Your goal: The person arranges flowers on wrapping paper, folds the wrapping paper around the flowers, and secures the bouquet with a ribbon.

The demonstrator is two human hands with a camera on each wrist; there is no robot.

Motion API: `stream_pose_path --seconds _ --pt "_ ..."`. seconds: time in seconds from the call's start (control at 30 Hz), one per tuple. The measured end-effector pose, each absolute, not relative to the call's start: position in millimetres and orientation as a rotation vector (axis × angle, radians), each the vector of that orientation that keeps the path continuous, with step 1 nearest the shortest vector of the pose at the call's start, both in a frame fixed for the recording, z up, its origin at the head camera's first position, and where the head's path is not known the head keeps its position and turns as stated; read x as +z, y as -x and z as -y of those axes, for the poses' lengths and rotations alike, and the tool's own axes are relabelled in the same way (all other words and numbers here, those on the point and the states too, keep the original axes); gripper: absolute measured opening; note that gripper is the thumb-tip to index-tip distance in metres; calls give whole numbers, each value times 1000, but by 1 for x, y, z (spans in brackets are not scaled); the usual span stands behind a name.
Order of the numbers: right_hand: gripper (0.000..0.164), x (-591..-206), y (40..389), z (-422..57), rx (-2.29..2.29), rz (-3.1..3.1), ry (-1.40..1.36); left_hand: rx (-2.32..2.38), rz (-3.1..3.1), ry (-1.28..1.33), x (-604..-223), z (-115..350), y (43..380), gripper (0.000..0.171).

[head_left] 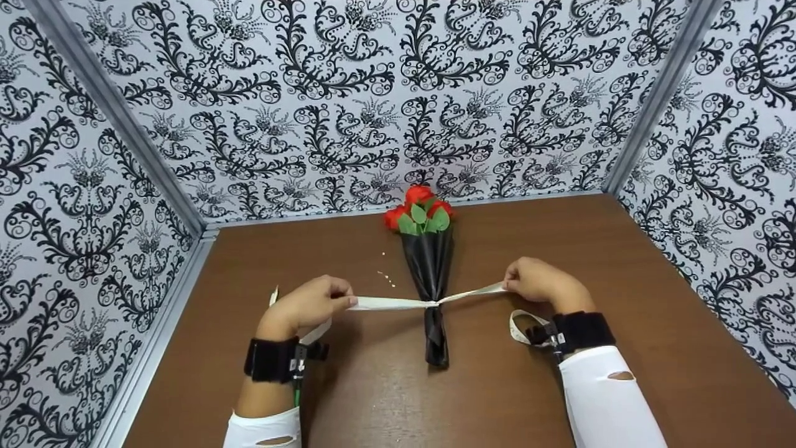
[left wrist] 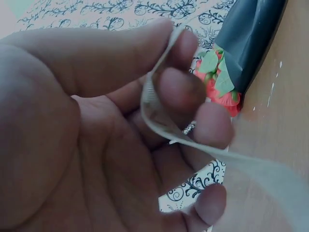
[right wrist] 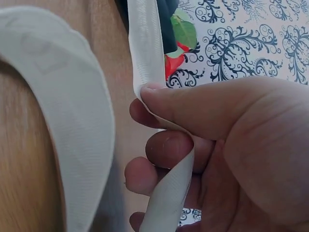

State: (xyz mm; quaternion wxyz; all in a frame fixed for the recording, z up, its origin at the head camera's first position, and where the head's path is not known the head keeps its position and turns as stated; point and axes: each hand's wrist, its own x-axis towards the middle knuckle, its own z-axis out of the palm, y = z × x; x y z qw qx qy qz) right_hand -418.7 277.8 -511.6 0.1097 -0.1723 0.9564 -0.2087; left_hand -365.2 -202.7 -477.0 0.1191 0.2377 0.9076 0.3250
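Note:
A bouquet of red roses point(head_left: 420, 208) with green leaves lies on the table in a black wrapper point(head_left: 429, 264). White ribbon point(head_left: 392, 303) crosses the wrapper's narrow lower part, where it meets in a small knot point(head_left: 433, 304). On the left, my left hand point(head_left: 314, 302) pinches one ribbon end between thumb and fingers; the slack loops over the fingers in the left wrist view. My right hand point(head_left: 536, 280) pinches the other end on the right, and its loose tail point(right wrist: 169, 198) runs down past the fingers. Both ribbon lengths stretch out sideways from the knot.
The brown table point(head_left: 385, 398) has small white specks point(head_left: 387, 275) left of the bouquet. Patterned black-and-white panels point(head_left: 373, 112) stand behind and at both sides, joined by grey metal posts point(head_left: 118, 112). A ribbon curl point(head_left: 521, 326) hangs by the right wrist.

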Motion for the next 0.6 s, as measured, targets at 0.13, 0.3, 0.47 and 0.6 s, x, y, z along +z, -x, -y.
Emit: stream_pose_path --seconds 0.13,0.3,0.47,0.6 --pt "14 -507 417 -281 -648 -2800 504 1057 -2622 -690 -476 196 365 16" --pt "14 -501 416 -283 -719 -2794 523 1152 -2615 -706 -475 191 366 10" --pt "16 -493 413 -281 -779 -2819 560 1295 -2615 -682 -472 184 364 10" --pt "22 -485 410 -278 -826 -2816 559 1389 -2644 -710 -471 177 364 13"
